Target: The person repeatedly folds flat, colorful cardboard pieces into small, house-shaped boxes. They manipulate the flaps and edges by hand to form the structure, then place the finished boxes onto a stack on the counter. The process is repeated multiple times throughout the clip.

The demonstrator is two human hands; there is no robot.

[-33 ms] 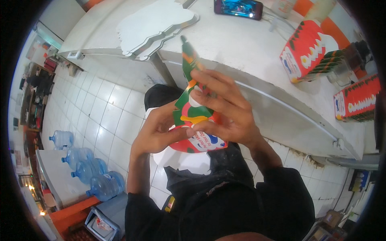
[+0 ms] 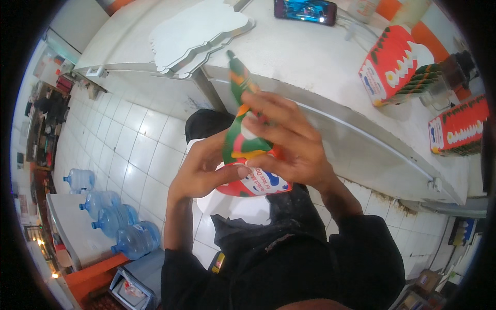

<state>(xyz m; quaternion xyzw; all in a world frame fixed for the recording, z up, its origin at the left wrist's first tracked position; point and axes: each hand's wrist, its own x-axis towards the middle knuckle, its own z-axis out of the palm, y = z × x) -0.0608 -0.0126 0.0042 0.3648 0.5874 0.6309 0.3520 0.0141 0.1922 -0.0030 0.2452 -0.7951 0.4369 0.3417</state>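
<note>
Where the lap meets the near edge of the bench (image 2: pixel 310 70), a printed cut-out (image 2: pixel 250 154) in red, green and white is held up clear of any surface, its narrow tip pointing toward the bench. The left hand (image 2: pixel 200 166) grips its left side, thumb across the front. The right hand (image 2: pixel 292 142) pinches it with the thumb low and the fingers higher up; blur hides their exact contact. Judged by appearance, the piece is light, thin, fairly stiff board, its face probably smooth enough to slip. The tip looks easiest to crease; the broad red base offers the safer hold. On the bench, a white stack of shaped sheets (image 2: pixel 199 33) reaches the near edge. Red cards stand in two rows (image 2: pixel 460 126) toward the right end. A phone (image 2: pixel 306 11) lies farther in.
</note>
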